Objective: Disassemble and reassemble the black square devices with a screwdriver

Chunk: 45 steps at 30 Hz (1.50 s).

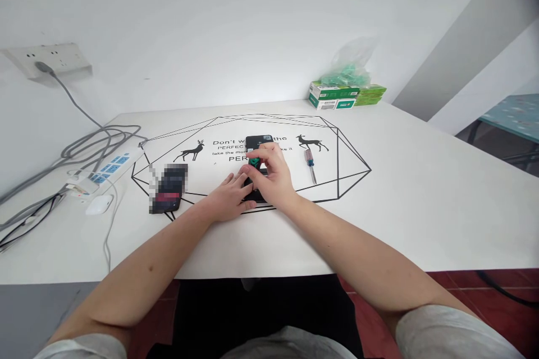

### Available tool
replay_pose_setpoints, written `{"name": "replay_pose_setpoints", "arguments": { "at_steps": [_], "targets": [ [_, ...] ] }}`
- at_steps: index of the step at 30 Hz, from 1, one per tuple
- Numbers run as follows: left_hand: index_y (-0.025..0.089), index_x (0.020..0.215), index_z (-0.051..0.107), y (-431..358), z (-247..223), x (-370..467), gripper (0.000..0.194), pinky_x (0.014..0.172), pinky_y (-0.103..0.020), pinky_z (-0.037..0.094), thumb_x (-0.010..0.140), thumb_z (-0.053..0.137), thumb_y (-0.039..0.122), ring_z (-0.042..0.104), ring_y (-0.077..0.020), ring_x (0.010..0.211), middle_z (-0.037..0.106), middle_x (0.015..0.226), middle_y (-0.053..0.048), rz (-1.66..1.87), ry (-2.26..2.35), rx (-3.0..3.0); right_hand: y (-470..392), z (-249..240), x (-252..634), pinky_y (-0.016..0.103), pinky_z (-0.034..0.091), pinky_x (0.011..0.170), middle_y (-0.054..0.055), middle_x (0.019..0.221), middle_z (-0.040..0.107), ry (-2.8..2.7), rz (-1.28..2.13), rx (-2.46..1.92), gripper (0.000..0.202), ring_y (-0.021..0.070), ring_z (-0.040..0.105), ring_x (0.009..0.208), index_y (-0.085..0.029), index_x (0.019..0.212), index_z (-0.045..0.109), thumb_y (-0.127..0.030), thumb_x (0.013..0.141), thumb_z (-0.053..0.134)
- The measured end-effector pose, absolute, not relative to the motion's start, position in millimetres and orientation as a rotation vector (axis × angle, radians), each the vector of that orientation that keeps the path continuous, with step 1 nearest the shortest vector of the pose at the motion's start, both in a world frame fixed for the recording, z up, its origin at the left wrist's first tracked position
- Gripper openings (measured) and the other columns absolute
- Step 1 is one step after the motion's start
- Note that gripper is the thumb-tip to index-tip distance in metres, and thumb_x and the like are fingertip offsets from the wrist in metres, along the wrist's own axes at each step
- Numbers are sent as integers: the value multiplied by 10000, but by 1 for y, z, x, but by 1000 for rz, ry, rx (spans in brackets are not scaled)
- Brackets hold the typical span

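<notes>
A black device (259,141), flat like a phone, lies at the middle of the white table, partly covered by both hands. My right hand (273,175) is closed above it, thumb and fingers round a small green and black object (254,161), most of which is hidden. Against the near left part of the device rests my left hand (231,196), its fingers spread and touching the device's edge. To the right of my right hand lies a screwdriver (310,165) with a red and blue handle, its tip toward me.
Left of my hands lies a phone (172,193), partly pixelated. A power strip (113,167), grey cables and a white case (99,205) are at the far left. Green and white boxes (337,96) with a plastic bag (351,67) on top stand by the back wall.
</notes>
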<state>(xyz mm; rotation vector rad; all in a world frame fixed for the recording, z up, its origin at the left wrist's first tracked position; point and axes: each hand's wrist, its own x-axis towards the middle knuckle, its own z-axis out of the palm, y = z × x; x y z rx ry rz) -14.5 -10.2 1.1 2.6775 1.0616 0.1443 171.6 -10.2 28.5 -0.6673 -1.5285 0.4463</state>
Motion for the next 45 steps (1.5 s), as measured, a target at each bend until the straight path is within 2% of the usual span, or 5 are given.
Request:
{"name": "replay_pose_setpoints", "arguments": {
  "at_steps": [6, 12, 20, 26, 45],
  "targets": [
    [274, 1755, 342, -10, 0, -16, 720, 1367, -697, 158, 1129, 530, 577, 93, -444, 1726, 89, 1878, -144, 123, 1103, 2637, -11, 27, 176, 473, 643, 955, 80, 1199, 721, -1537, 639, -536, 330, 234, 723, 1097, -322, 1286, 704, -378, 1127, 420],
    [284, 1710, 424, -10, 4, -19, 656, 1373, -674, 203, 1108, 585, 488, 125, -420, 1728, 221, 1858, -116, 243, 972, 2707, -6, 27, 175, 443, 637, 875, 61, 1098, 587, -1527, 402, -690, 268, 235, 635, 1019, -313, 1178, 756, -381, 924, 805],
    [308, 1744, 368, -5, -2, -21, 697, 1341, -711, 259, 1113, 585, 508, 205, -455, 1705, 218, 1856, -137, 214, 968, 2675, -7, 23, 177, 484, 648, 960, 95, 1261, 744, -1555, 435, -556, 356, 243, 741, 1090, -320, 1376, 678, -267, 1102, 456],
    [285, 1680, 484, -5, 1, -22, 617, 1344, -688, 284, 1109, 597, 490, 279, -452, 1678, 379, 1788, -145, 325, 892, 2710, -4, 26, 176, 423, 648, 822, 64, 1096, 608, -1526, 193, -666, 264, 227, 656, 986, -307, 1210, 727, -351, 956, 784],
    [292, 1646, 519, -4, -1, -22, 584, 1331, -681, 312, 1100, 613, 478, 299, -437, 1673, 341, 1808, -139, 335, 883, 2705, -5, 20, 175, 448, 647, 865, 56, 1151, 670, -1529, 325, -696, 497, 227, 690, 998, -334, 1425, 543, -273, 962, 713]
  ]
}}
